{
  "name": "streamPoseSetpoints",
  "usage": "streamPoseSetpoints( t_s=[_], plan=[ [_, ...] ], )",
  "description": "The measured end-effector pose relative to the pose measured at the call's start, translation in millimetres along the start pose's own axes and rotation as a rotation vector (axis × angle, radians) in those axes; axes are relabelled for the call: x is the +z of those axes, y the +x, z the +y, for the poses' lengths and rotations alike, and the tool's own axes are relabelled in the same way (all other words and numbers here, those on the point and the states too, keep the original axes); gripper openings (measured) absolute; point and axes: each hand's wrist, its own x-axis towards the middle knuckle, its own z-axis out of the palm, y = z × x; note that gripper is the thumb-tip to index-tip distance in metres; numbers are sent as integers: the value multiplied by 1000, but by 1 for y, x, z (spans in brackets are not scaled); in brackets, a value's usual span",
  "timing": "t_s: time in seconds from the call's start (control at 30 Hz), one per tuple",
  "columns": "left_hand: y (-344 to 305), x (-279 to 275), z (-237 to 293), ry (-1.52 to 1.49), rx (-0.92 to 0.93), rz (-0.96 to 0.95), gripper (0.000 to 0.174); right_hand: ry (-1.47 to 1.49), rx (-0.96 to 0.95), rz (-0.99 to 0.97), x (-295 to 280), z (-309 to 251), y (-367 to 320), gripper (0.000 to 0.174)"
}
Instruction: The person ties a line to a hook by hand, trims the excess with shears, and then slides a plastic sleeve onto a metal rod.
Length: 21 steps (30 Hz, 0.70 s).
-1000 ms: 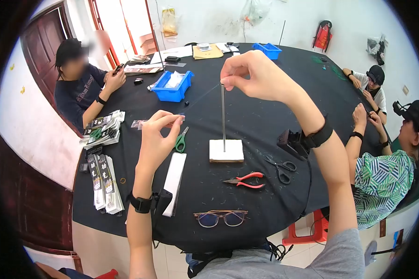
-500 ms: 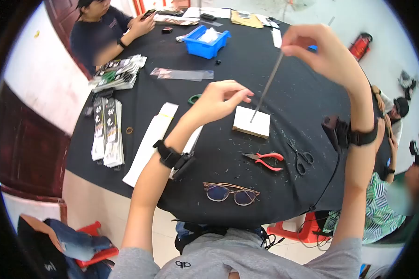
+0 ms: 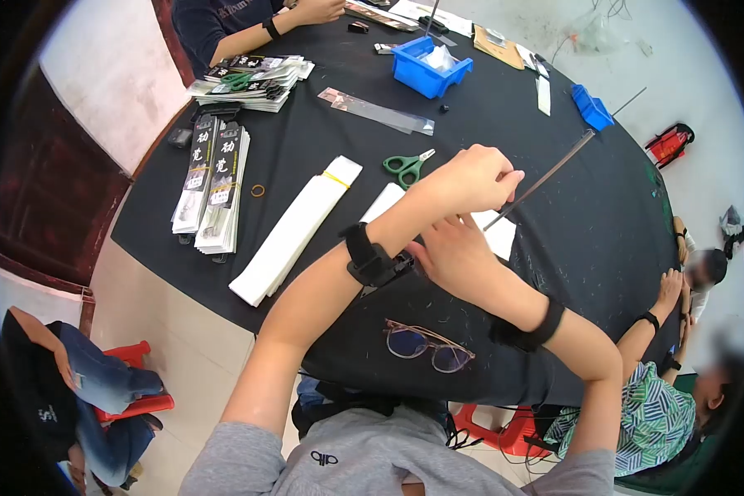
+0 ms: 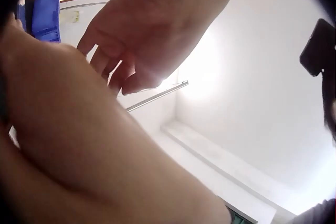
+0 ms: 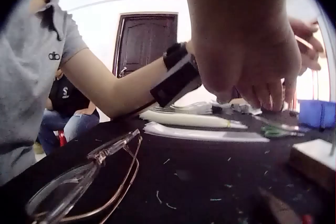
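In the head view, my left hand (image 3: 471, 182) crosses above my right hand (image 3: 459, 256), close to a thin metal rod (image 3: 546, 178). The rod leans from a white block (image 3: 502, 240), which the hands partly cover. The left hand (image 4: 152, 35) has bent fingers in the left wrist view, with the rod (image 4: 157, 96) beyond them; whether it pinches anything fine cannot be told. My right hand (image 5: 252, 61) has loosely extended fingers in the right wrist view, with no object visible in them. The block (image 5: 315, 158) is at the right edge there.
Eyeglasses (image 3: 428, 345) lie near the front edge. Leftward are white strips (image 3: 298, 231), green scissors (image 3: 407, 167) and stacked packets (image 3: 211, 186). Blue bins (image 3: 428, 68) stand farther back. Part of the pliers (image 5: 278, 208) shows low in the right wrist view. Other people sit around the table.
My right hand has left the rod's top and come down toward me. My left hand has moved right, over it. The head view has shifted and turned.
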Motion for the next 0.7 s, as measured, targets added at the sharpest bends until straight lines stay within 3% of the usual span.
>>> streamPoseSetpoints(
  t_s=[0.07,0.1,0.13,0.2,0.4,0.43,0.5,0.63,0.7],
  plan=[
    [-2,2,-3,-10,33,32,39,80,125,-371,21,1,5,52],
    [-2,3,-4,-34,26,26,38,-6,73,-450,29,1,8,52],
    [0,3,-6,-37,25,28,38,-6,72,-453,40,-1,7,52],
    [1,3,-8,-20,60,54,37,-69,74,-235,60,-4,5,48],
    [0,3,-9,-22,69,71,36,-5,76,-94,84,-1,0,45],
    [0,4,-9,-24,68,68,36,-3,79,-96,82,-1,1,45],
    [0,3,-9,-43,79,74,36,13,198,-339,72,-1,7,45],
    [0,3,-9,-22,66,62,36,215,342,-324,42,-7,20,42],
    [1,5,-10,7,60,87,37,143,287,-93,34,-9,20,38]
  ],
)
